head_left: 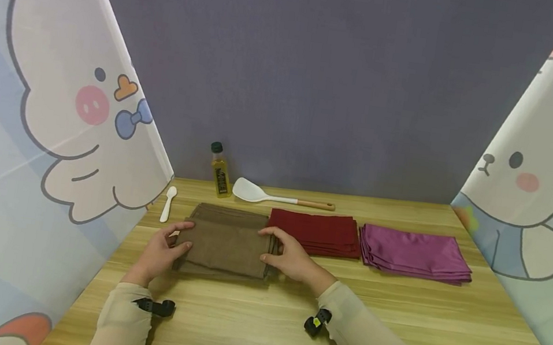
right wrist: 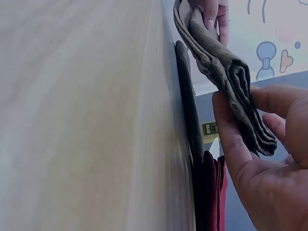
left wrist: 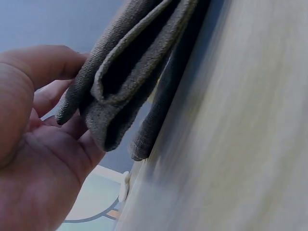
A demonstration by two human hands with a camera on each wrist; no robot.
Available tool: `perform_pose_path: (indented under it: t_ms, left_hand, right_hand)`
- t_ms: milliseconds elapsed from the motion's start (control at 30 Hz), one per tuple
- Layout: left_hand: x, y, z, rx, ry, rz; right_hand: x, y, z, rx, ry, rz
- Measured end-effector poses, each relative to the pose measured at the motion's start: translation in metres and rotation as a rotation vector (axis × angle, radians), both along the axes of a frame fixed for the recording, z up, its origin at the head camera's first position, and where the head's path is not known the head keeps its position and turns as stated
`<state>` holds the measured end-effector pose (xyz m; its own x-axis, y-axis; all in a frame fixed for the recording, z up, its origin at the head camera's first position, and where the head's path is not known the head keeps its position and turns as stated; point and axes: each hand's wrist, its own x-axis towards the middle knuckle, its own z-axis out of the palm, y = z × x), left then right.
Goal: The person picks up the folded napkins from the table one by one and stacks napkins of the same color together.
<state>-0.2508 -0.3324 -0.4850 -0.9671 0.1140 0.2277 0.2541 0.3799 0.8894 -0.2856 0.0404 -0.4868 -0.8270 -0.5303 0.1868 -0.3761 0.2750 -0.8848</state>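
Both hands hold a folded brown cloth [head_left: 224,247] between them, one at each short end. My left hand [head_left: 158,253] pinches its left end, and layered folds show beside the fingers in the left wrist view. At the opposite end my right hand [head_left: 293,259] grips the cloth with the thumb on one face and fingers on the other. The right wrist view shows the held cloth [right wrist: 224,72] raised off the table. Beneath it lies another folded brown cloth [head_left: 231,214], mostly covered in the head view.
Folded red cloths [head_left: 315,233] and folded purple cloths [head_left: 415,252] lie to the right. Behind are an oil bottle [head_left: 221,174] with a green cap and a white spatula [head_left: 252,191] with a wooden handle end. A small white spoon [head_left: 168,204] lies at the left edge.
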Motion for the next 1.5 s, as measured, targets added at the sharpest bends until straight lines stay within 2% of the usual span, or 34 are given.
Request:
perform_pose_path:
  t_ms: [200,500,667,867,1033,1233,1500]
  left_hand:
    - [0.0,0.003,0.001,0.052,-0.008,-0.008]
    - [-0.001,0.004,0.005,0.077,0.004,-0.026]
    - [-0.007,0.003,0.006,0.091,0.017,-0.012]
    - [-0.011,0.003,0.006,0.149,0.027,0.005]
    - [-0.013,0.003,0.006,0.148,0.031,0.013]
    - [-0.016,0.003,0.009,0.144,0.005,0.023]
    - [-0.022,0.004,0.012,0.181,-0.028,0.007]
  right_hand:
    - [-0.001,0.002,-0.001,-0.035,0.024,-0.025]
    - [-0.002,0.003,0.0,-0.072,0.029,-0.048]
    - [-0.003,0.003,0.005,-0.088,0.018,-0.034]
    - [-0.007,0.002,0.006,-0.094,-0.01,-0.017]
    - [-0.009,-0.001,0.006,-0.102,-0.026,-0.03]
    - [-0.012,-0.001,0.007,-0.079,-0.017,-0.05]
    - [-0.018,-0.004,0.011,-0.112,-0.025,-0.076]
